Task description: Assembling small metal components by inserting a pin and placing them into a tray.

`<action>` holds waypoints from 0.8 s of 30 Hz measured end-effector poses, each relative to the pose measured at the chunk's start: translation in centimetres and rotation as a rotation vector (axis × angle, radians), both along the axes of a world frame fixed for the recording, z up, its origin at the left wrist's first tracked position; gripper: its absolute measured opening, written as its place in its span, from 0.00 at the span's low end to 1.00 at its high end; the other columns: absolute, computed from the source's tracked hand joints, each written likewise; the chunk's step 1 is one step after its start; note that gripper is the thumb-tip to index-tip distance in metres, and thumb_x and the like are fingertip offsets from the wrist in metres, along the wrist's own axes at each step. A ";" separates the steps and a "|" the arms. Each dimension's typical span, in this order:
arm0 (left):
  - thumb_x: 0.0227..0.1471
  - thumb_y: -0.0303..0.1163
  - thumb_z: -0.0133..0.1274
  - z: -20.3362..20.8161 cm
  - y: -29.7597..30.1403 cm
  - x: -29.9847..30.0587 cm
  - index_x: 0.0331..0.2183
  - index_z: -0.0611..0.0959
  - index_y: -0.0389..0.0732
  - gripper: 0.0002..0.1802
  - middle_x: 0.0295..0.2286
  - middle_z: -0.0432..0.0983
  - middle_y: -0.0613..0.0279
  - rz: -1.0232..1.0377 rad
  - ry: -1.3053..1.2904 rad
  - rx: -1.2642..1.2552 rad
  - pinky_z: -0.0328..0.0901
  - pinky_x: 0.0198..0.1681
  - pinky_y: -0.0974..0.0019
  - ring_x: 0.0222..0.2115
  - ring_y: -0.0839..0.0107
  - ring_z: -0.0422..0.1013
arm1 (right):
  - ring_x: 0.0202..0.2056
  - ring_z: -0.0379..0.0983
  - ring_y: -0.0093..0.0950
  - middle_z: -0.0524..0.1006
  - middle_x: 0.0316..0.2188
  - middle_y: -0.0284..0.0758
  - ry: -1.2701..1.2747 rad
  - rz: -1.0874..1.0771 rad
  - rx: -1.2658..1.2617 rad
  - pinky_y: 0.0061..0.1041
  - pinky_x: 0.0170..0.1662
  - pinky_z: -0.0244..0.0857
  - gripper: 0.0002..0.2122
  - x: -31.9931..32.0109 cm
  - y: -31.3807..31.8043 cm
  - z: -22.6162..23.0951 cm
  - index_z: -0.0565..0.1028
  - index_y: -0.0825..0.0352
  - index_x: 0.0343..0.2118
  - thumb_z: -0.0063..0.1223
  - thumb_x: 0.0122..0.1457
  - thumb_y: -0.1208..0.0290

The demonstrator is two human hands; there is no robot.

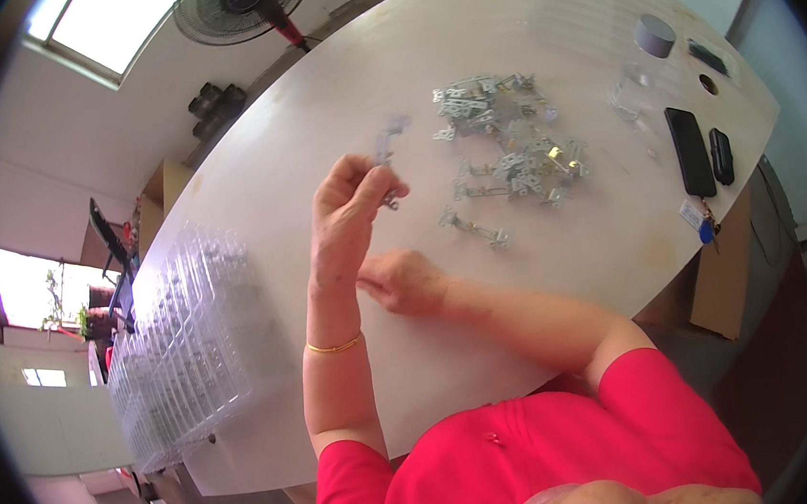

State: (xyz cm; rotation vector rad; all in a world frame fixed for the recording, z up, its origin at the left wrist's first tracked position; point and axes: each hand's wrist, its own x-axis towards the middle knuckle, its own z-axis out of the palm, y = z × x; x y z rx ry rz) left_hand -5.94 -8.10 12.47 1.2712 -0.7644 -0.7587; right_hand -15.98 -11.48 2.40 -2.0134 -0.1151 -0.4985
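**Left hand raised with a small metal part, right hand low on the table**

We see the left hand (350,209) lifted off the white table (256,217), forearm upright, a thin gold bangle (333,347) on the wrist. Its fingers are bunched together, pinching a small metal bracket (387,148) that sticks up above the fingertips; the part is blurred, so we cannot tell its exact shape.

The right hand (404,281) lies low on the tabletop just beside the left wrist, its forearm crossing in from the right under a red sleeve (665,383). Its fingers are curled inward, and we cannot tell whether they hold anything.

Beyond the hands, well apart from them, a loose pile of metal brackets (509,142) spreads over the middle of the table, with one lone bracket (474,227) lying nearer, between the pile and the right hand. Nothing lies between the hands and these parts.

To the left, stacked clear plastic trays (186,338) line the table's edge. At the far right sit a black phone (689,151), a smaller black device (721,155), a grey round container (655,35) and a blue tag (705,230) at the rim. A fan (243,5) stands beyond the table.
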 end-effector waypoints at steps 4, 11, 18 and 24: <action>0.63 0.28 0.48 -2.3 5.0 1.6 0.37 0.76 0.37 0.04 0.30 0.74 0.61 0.049 0.201 -0.109 0.68 0.41 0.66 0.34 0.68 0.73 | 0.35 0.75 0.45 0.77 0.31 0.43 -0.040 -0.231 -0.035 0.42 0.39 0.68 0.04 1.0 -1.6 -0.9 0.75 0.65 0.31 0.52 0.58 0.71; 0.62 0.30 0.49 -6.6 9.0 3.1 0.35 0.76 0.39 0.05 0.26 0.71 0.63 0.123 0.432 -0.147 0.60 0.26 0.69 0.23 0.72 0.66 | 0.29 0.75 0.38 0.78 0.28 0.39 -0.035 -0.511 0.084 0.33 0.35 0.69 0.06 1.8 -7.3 -0.4 0.76 0.64 0.34 0.54 0.61 0.68; 0.65 0.37 0.46 -8.5 10.0 3.7 0.32 0.75 0.41 0.12 0.23 0.70 0.64 0.241 0.490 -0.096 0.51 0.16 0.73 0.12 0.80 0.56 | 0.24 0.68 0.18 0.76 0.23 0.27 0.031 -0.507 0.263 0.21 0.30 0.65 0.05 4.0 -5.3 -0.2 0.77 0.64 0.33 0.56 0.61 0.69; 0.67 0.42 0.43 -8.8 10.3 4.0 0.35 0.76 0.38 0.17 0.21 0.70 0.65 0.294 0.433 0.013 0.47 0.12 0.76 0.09 0.83 0.52 | 0.26 0.67 0.17 0.74 0.26 0.28 -0.060 -0.403 0.285 0.20 0.31 0.64 0.03 6.1 -1.3 0.3 0.77 0.66 0.33 0.58 0.60 0.73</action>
